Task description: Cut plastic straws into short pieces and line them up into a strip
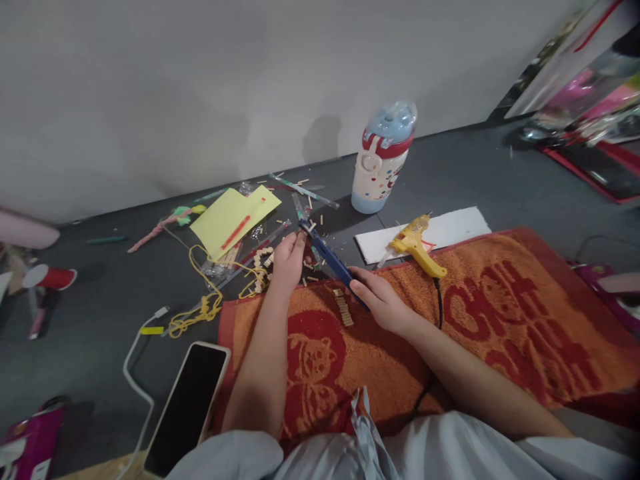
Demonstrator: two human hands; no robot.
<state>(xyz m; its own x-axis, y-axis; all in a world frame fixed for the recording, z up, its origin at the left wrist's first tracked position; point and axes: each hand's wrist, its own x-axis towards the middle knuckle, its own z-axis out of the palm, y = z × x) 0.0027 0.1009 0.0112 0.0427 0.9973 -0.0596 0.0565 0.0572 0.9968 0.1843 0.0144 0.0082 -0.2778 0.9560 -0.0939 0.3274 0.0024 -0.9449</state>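
Note:
My right hand (380, 299) is closed around the lower end of a long dark blue hand tool (333, 260), whose exact kind I cannot make out. The tool slants up and left to my left hand (290, 257). There the left fingers are pinched together at its upper end, and whatever they hold is too small to name. A short row of small wooden stick pieces (343, 307) lies on the orange towel (400, 340) just below the tool. More cut bits are scattered on the dark table beyond my hands. A curved string of pale pieces (261, 267) lies left of my left wrist.
A yellow glue gun (417, 245) rests on a white board (457, 227) at right, its cord crossing the towel. Behind stands a drink bottle (383, 160). Leftward are yellow paper (225, 220), yellow cord (200, 317), a phone (187, 407) and a red thread spool (53, 277).

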